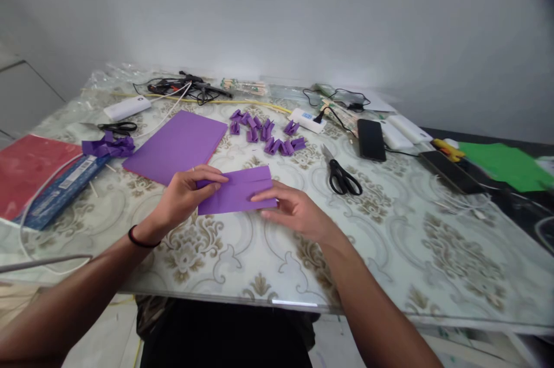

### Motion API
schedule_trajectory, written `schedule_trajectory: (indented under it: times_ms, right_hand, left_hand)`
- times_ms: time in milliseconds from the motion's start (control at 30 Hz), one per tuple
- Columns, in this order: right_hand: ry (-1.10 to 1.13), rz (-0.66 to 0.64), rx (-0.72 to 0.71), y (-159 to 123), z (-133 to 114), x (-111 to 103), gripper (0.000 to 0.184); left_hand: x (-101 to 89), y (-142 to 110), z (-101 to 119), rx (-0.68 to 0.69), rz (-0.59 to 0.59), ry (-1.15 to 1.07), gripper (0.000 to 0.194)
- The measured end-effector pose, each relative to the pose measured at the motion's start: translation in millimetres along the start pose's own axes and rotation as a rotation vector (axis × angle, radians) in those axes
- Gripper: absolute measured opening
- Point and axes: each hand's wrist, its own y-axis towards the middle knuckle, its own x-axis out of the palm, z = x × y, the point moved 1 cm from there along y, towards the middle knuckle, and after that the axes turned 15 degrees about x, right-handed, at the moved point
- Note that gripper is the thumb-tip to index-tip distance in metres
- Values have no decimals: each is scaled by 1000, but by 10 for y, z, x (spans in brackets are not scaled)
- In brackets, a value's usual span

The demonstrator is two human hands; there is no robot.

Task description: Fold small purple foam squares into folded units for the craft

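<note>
A folded purple paper [242, 183] is held over the near middle of the patterned table [259, 267], between the two hands. Its left end is pinched between the thumb and fingers of the left hand [197, 192]. Its right end is touched by the fingertips of the right hand [296, 212], whose thumb is seen by the lower edge; whether the paper is clamped there cannot be told. A crease is shown along its upper part. Purple sheets [177, 143] are stacked beyond the left hand, and small folded purple pieces [285, 149] are grouped beyond the paper. To the right, black-handled scissors [340, 177] are laid with their blades pointed away, near a black phone [371, 140].
</note>
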Motion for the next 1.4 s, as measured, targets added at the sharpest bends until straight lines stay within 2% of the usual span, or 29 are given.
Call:
schedule_trajectory:
  times_ms: [200,333,400,533,733,967,1200,1400]
  right_hand:
    - [-105,157,-59,15,11,43,31]
    - [-288,128,-125,-19,-46,30,42]
    - [-316,130,-148,-28,-59,32,39]
    - [-264,179,-147,-24,-55,53,30]
    - [-196,235,-144,-3,-45,55,34]
    - [-193,229,-153,4,-57,11,29]
    - [-144,211,-111,-1,-53,61,25]
    - [-112,255,-86,2,-54,75,22]
  left_hand:
    - [52,-10,52,-33,-71,-62,17]
    - [50,-13,67,-63,-75,-120,17]
    - [41,-14,62,-60,-58,-136,16]
    - [29,-19,55,-39,-79,-108,18]
    - [37,-26,96,62,-172,30,16]
    - [41,-38,158,179,-258,101,19]
    - [49,-53,183,217,-366,133,36]
    - [77,-46,193,203,-384,116,36]
